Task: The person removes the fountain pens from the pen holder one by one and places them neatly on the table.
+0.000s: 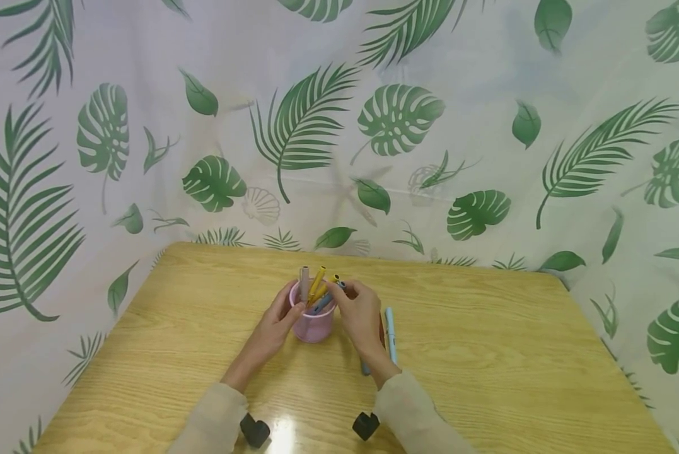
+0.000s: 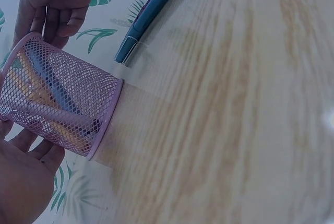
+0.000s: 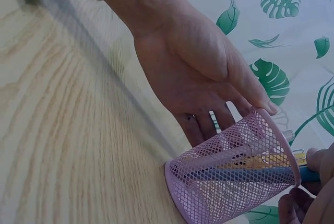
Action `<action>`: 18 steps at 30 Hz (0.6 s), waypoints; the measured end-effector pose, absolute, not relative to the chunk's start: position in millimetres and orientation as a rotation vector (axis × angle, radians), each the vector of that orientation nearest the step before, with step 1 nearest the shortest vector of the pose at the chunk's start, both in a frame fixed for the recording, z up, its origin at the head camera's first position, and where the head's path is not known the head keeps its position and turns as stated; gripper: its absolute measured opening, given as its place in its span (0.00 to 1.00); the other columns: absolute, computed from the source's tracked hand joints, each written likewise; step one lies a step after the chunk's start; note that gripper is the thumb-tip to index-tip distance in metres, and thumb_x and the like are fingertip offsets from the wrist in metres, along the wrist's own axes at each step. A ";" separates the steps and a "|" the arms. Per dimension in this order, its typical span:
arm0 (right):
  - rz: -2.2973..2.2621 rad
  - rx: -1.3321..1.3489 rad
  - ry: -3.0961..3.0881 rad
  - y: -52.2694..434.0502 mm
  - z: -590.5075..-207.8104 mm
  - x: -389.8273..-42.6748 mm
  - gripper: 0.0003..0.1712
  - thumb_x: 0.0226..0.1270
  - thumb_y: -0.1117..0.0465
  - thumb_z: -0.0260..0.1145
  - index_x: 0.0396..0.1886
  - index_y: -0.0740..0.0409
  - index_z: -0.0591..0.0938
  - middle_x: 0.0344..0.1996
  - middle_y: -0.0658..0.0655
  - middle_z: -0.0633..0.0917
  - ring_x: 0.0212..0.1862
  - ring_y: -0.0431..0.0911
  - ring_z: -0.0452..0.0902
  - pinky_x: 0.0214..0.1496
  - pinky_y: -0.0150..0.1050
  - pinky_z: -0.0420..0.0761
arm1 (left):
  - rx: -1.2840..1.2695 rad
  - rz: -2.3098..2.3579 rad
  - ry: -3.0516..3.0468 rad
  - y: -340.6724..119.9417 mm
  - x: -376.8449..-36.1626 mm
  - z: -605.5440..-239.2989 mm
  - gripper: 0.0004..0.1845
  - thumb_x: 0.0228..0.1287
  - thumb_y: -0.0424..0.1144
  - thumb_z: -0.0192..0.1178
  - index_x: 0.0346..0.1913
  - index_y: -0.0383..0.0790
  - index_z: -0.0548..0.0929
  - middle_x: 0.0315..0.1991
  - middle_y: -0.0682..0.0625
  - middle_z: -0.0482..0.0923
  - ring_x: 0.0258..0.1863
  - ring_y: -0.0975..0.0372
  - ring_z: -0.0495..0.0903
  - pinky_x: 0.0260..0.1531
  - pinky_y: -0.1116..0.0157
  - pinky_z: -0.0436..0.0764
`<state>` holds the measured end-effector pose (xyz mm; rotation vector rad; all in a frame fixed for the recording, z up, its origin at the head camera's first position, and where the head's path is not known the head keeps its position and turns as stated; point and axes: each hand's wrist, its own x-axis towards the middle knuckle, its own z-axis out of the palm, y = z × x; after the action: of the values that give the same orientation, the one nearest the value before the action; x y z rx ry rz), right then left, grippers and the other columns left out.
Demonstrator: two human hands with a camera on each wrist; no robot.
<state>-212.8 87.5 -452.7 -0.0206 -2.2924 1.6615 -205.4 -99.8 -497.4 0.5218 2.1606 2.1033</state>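
Observation:
A pink mesh pen cup point(image 1: 313, 329) stands upright on the wooden table. My left hand point(image 1: 273, 325) grips its left side, thumb at the rim and fingers round the mesh. Inside lean a grey pen point(image 1: 304, 282), yellow pens point(image 1: 319, 281) and a blue pen point(image 3: 309, 175). At the cup's right rim, my right hand point(image 1: 362, 312) pinches the blue pen near its upper end. Through the mesh in the right wrist view, the pen's lower part shows inside the cup.
Right of the cup lies a light blue pen point(image 1: 391, 334). A darker blue pen point(image 1: 365, 367) and a brown-red one point(image 1: 381, 331) are partly hidden by my right forearm. Behind the table point(image 1: 487, 328) hangs a leaf-patterned cloth point(image 1: 316, 50).

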 end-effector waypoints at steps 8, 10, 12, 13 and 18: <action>1.697 -0.059 -2.136 100.1 -438.9 -207.6 0.15 0.70 0.55 0.73 0.40 0.66 0.88 0.33 0.59 0.89 0.35 0.45 0.82 0.37 0.34 0.84 | 0.515 2.118 2.157 -99.5 -206.7 -499.0 0.34 0.84 0.40 0.50 0.83 0.36 0.49 0.81 0.35 0.51 0.79 0.45 0.54 0.77 0.52 0.58; 1.751 -0.051 -2.051 105.9 -435.2 -206.8 0.14 0.71 0.57 0.73 0.41 0.67 0.88 0.33 0.61 0.89 0.33 0.44 0.84 0.37 0.36 0.87 | 0.516 2.109 2.164 -99.9 -206.8 -499.2 0.35 0.84 0.40 0.50 0.83 0.36 0.49 0.81 0.35 0.50 0.79 0.45 0.55 0.76 0.52 0.59; 1.829 -0.028 -1.951 113.6 -433.1 -205.8 0.15 0.72 0.57 0.72 0.42 0.68 0.88 0.35 0.63 0.89 0.33 0.44 0.86 0.39 0.39 0.89 | 0.511 2.098 2.164 -100.4 -206.5 -499.4 0.35 0.84 0.41 0.50 0.83 0.37 0.48 0.81 0.36 0.50 0.79 0.45 0.55 0.76 0.53 0.60; 1.866 -0.020 -1.906 117.2 -429.8 -204.3 0.14 0.73 0.59 0.70 0.42 0.70 0.87 0.35 0.63 0.89 0.34 0.46 0.87 0.41 0.41 0.90 | 0.511 2.093 2.165 -100.1 -206.5 -499.0 0.35 0.84 0.42 0.50 0.83 0.38 0.48 0.81 0.36 0.50 0.79 0.45 0.55 0.76 0.53 0.60; 2.061 0.034 -1.732 141.0 -423.2 -200.6 0.18 0.77 0.60 0.66 0.46 0.77 0.81 0.37 0.58 0.89 0.38 0.49 0.89 0.49 0.45 0.89 | 0.507 2.111 2.159 -99.2 -206.4 -497.8 0.35 0.84 0.40 0.50 0.83 0.36 0.48 0.81 0.35 0.51 0.79 0.46 0.55 0.76 0.54 0.60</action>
<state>-200.6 141.0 -423.2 0.0337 -1.7319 2.0608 -206.4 -99.2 -497.8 0.5073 2.1589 2.1106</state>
